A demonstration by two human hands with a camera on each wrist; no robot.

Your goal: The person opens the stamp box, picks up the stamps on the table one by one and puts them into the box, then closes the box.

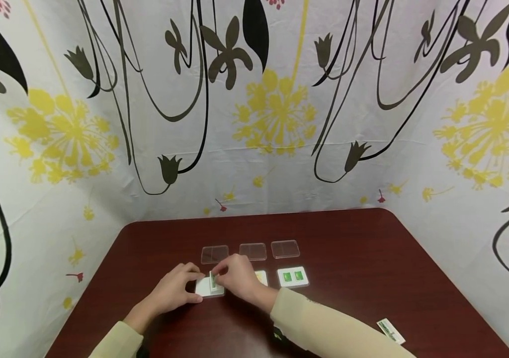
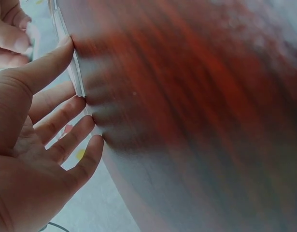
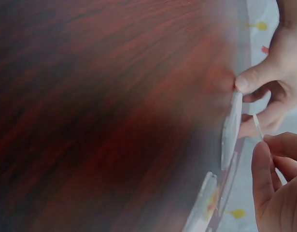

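Observation:
A shallow clear case with a white inside (image 1: 203,287) lies flat on the table. My left hand (image 1: 171,289) holds it at its left end, thumb on the near corner and index finger on the far one. Above that case my right hand (image 1: 241,278) pinches a small thin white card (image 1: 212,282) with green print, tilted on its edge. In the right wrist view the card (image 3: 258,126) shows edge-on between thumb and fingertips. Beside it, a case with a yellow print (image 1: 261,277) is partly hidden by the right hand.
Three clear lids (image 1: 252,251) lie in a row at the back. A white case with two green pictures (image 1: 293,277) sits to the right. A loose printed card (image 1: 390,331) lies near the right forearm. Behind the dark red table (image 1: 348,258) hangs a patterned curtain (image 1: 263,189).

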